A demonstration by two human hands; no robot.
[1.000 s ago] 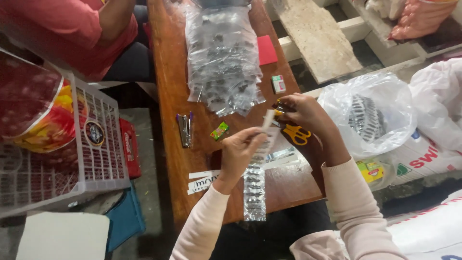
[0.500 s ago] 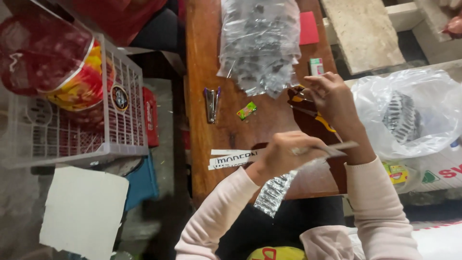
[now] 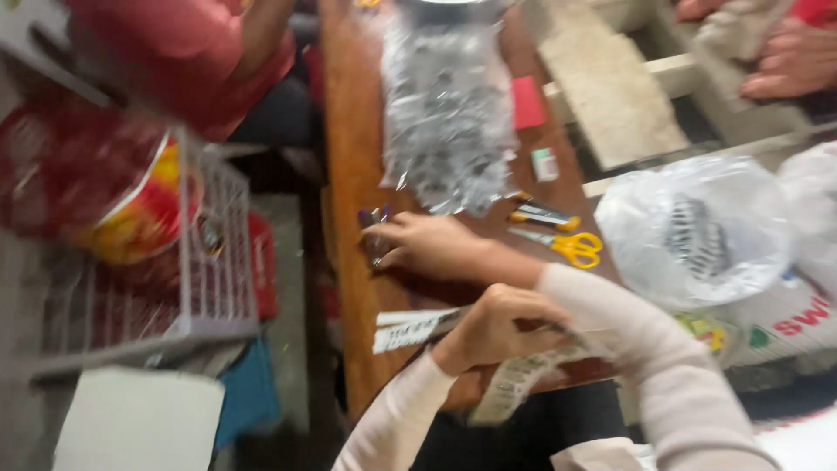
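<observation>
My right hand [image 3: 432, 246] reaches across to the stapler [image 3: 375, 228] at the bench's [image 3: 349, 157] left edge, fingers closing round it; the blur hides how firm that hold is. My left hand [image 3: 488, 331], nearer me, grips the packet strip [image 3: 514, 384], which hangs off the near edge. I think the stapler could get knocked off, sitting so close to the edge, or the strip could slide away. The scissors [image 3: 567, 244] lie just right of my right wrist. The motion blur smears everything.
</observation>
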